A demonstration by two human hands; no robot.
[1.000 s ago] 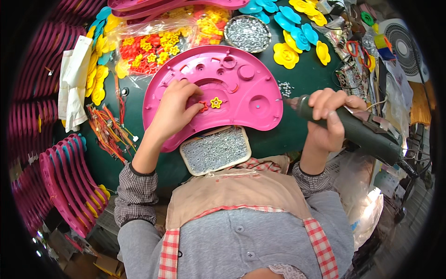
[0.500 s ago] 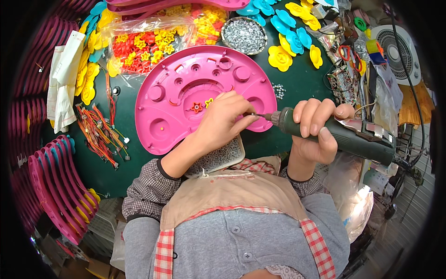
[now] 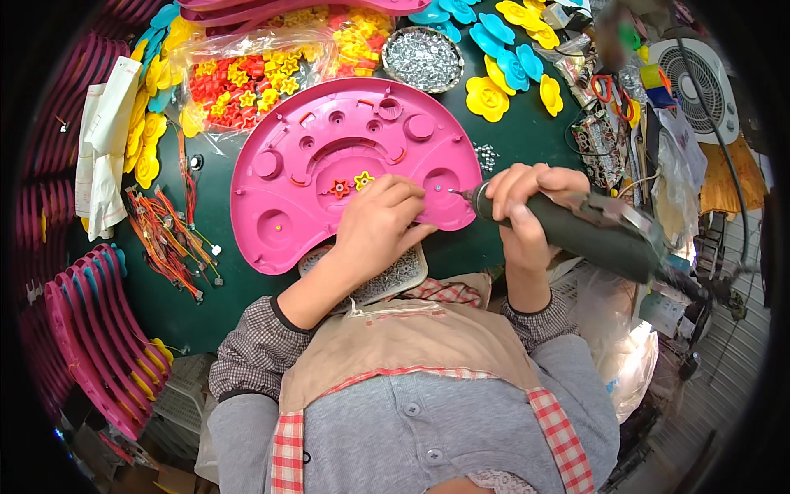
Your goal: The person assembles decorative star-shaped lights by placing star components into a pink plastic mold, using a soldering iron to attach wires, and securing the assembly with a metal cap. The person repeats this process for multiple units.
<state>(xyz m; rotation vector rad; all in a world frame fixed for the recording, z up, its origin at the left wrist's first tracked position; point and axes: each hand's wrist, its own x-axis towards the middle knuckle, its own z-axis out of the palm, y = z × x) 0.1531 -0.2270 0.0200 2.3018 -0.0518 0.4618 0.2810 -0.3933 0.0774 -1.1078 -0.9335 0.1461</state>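
Observation:
A pink half-round plastic shell lies on the table in front of me, its posts and recesses facing up. My right hand is wrapped round a dark green electric screwdriver. Its bit points left, over the round hollow at the shell's right; a small spot shows in that hollow. My left hand rests over the shell's near edge, thumb and fingers apart, with nothing visible in it. Just beyond those fingers sit a red star piece and a yellow star piece. A tray of screws is partly hidden below my left hand.
Behind the shell are a plastic bag of red and yellow stars and a bowl of small metal parts. Yellow and blue flower pieces lie back right. Wire bundles and stacked pink shells stand left; a fan is far right.
My left hand has drawn back from the screwdriver bit, its thumb and fingers parting. The screwdriver has shifted slightly left with my right hand, and the hollow's spot has come into view.

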